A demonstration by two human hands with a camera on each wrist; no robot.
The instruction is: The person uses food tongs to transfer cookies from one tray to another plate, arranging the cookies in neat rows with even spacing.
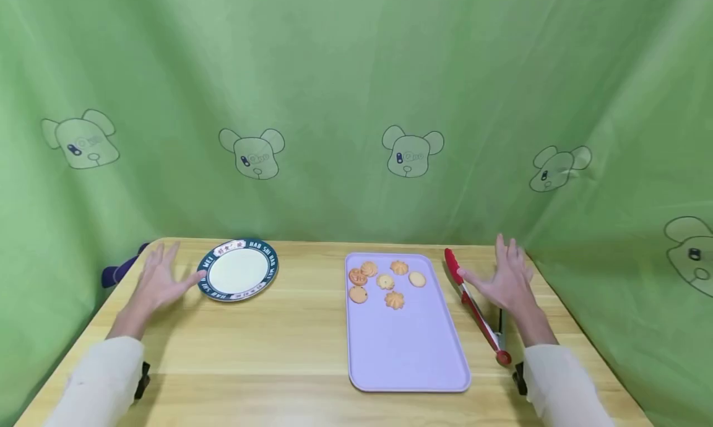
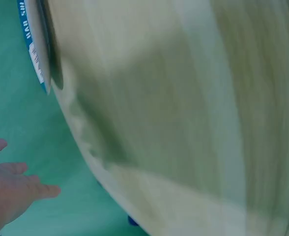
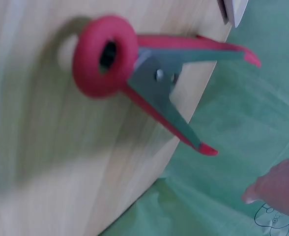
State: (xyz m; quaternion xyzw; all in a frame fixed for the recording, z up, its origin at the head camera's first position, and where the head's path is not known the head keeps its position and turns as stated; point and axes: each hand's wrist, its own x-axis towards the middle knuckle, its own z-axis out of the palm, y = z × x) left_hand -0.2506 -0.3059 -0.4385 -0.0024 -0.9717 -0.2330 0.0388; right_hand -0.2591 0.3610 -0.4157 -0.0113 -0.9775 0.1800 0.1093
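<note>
My left hand [image 1: 158, 280] hovers with spread fingers at the left, its thumb by the rim of a white plate [image 1: 238, 271] with a dark blue lettered border. On the right, my right hand [image 1: 505, 281] is held with fingers apart over a pair of red and metal tongs [image 1: 480, 319]; it holds nothing. In the right wrist view the tongs [image 3: 159, 73] lie with their two arms spread. Between the hands is a lilac tray [image 1: 409, 353]. Several cookies sit near its far end, among them a flower-shaped cookie [image 1: 395, 300] and a round one [image 1: 358, 294].
The wooden table [image 1: 267, 353] is bordered by a green curtain [image 1: 334, 105] printed with bear heads at the back and sides. A purple item [image 1: 119, 272], only partly visible, is beyond the table's left edge.
</note>
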